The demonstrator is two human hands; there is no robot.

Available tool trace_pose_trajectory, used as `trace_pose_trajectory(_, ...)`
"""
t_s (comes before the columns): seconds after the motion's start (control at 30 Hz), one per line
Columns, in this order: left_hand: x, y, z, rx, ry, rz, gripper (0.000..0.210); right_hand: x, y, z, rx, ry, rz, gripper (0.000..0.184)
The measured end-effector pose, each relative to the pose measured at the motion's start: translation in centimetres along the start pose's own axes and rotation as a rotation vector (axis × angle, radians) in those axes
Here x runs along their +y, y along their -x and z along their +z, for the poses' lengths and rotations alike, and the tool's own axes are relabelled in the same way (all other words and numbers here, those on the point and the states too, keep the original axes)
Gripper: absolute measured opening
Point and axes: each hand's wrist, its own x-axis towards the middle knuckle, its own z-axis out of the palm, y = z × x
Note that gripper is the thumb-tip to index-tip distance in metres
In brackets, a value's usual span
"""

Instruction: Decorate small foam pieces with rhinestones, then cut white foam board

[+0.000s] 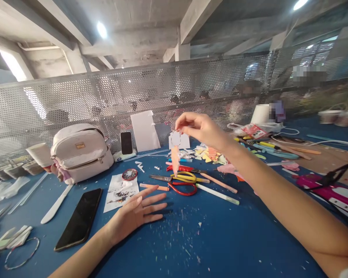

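Note:
My right hand (pixel 201 127) is raised over the table, thumb and fingers pinched on a keychain. From its thin ring (pixel 175 138) hangs a pale peach, leaf-shaped pendant (pixel 176 159), its tip just above the scissors. My left hand (pixel 135 210) is open, fingers spread, near the table surface and holding nothing. Beyond its fingertips lie scissors (pixel 164 177) with red and yellow handles around them, and an orange stick (pixel 153 187). Beside the left hand is a white paper sheet (pixel 113 191) with dark glittery bits and a small round dish (pixel 130 174) on it.
A black phone (pixel 80 216) and a white plastic knife (pixel 55 205) lie left, before a pale backpack (pixel 79 150). Paper scraps (pixel 210 153), pens and tools spread behind my right forearm. A magenta tool (pixel 330 193) is far right. A perforated metal screen (pixel 116 92) stands behind.

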Motion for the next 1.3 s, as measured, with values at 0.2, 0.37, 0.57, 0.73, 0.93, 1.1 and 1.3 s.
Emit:
trace_pose_trajectory(0.2,-0.2,0.0,-0.1,0.008,0.018,0.007,0.051,5.4,0.2,-4.3,0.194,0.646,0.102,0.026)
trace_pose_trajectory(0.37,-0.5,0.0,-0.2,0.011,0.023,0.021,0.051,8.1,1.2,-6.6,0.097,1.077,0.439,0.031)
trace_pose_trajectory(0.57,-0.5,0.1,-0.3,0.008,0.033,0.025,0.052,8.2,1.7,-7.5,0.005,1.139,0.56,0.025)
trace_pose_trajectory(0.73,-0.4,0.1,-0.2,0.015,0.039,0.025,0.052,7.9,1.3,-7.1,-0.048,1.116,0.501,0.028)
trace_pose_trajectory(0.93,-0.4,-0.1,-0.3,0.003,0.041,0.032,0.051,7.8,1.1,-6.8,-0.002,1.063,0.35,0.046)
trace_pose_trajectory(1.1,-0.4,-0.1,-0.2,0.023,0.047,0.032,0.051,8.6,1.4,-7.1,-0.042,1.122,0.431,0.046)
trace_pose_trajectory(1.3,-0.5,0.0,-0.1,0.025,0.053,0.032,0.05,9.8,1.8,-7.6,-0.016,1.2,0.538,0.049)
